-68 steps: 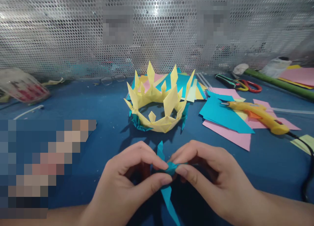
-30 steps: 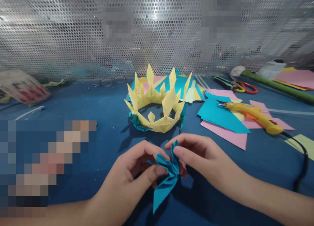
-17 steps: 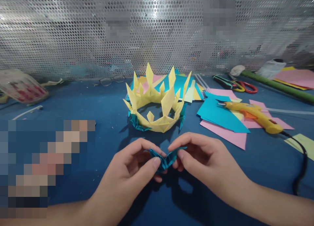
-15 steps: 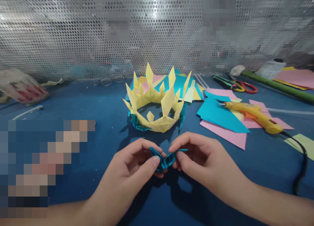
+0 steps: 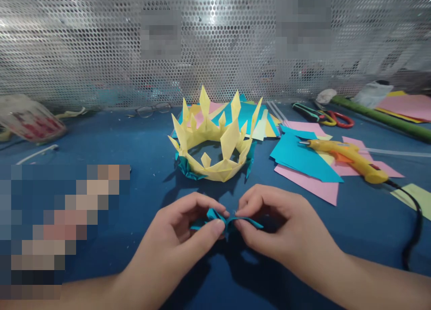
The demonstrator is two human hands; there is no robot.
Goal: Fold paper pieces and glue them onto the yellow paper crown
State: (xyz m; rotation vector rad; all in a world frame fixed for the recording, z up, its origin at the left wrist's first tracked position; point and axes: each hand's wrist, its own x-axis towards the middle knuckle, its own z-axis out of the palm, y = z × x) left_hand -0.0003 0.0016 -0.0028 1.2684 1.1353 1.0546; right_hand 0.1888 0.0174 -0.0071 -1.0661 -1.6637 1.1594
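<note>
Between my two hands is a small folded piece of teal paper (image 5: 215,215), with loose flaps sticking out to both sides. My left hand (image 5: 188,229) pinches its left part between thumb and fingers. The thumb and forefinger of my right hand (image 5: 269,216) grip its right flap; the other fingers curl behind. Just beyond my hands stands a yellow folded-paper crown (image 5: 224,172) with tall points. Teal folded pieces (image 5: 188,170) sit at its lower left edge and at its right side.
Right of the crown, a yellow glue gun (image 5: 357,159) lies on teal and pink paper sheets (image 5: 303,157). Red-handled scissors (image 5: 343,119) and a green rod (image 5: 384,119) are behind. Eyeglasses (image 5: 153,109) lie by the perforated metal screen (image 5: 101,45). A tilted tub (image 5: 32,119) is far left.
The teal paper has turned in my fingers: its V shape has flattened and its flaps spread sideways. My left thumb has shifted slightly right. The crown and glue gun have stayed put.
</note>
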